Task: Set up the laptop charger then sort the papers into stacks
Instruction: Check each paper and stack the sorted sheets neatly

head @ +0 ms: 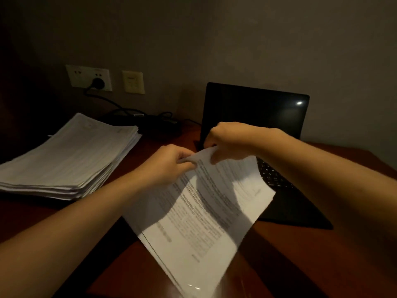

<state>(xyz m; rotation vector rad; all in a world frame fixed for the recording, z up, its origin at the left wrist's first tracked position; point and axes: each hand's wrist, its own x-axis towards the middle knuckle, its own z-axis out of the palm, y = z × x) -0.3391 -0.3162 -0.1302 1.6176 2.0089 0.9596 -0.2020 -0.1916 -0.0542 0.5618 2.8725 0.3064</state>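
A thin bundle of printed papers (199,220) hangs tilted in front of me above the desk. My left hand (169,164) pinches its top corner, and my right hand (227,140) grips the same top edge just to the right. A thick stack of papers (68,160) lies on the desk at the left. The black laptop (255,117) stands open at the right with a dark screen. A black charger plug (97,83) sits in the wall socket, and its cable (129,111) runs along the back of the desk toward the laptop.
The dark red-brown wooden desk (311,261) fills the lower view, its right corner near the laptop. A second beige wall plate (133,81) is mounted right of the socket. The wall stands close behind the desk.
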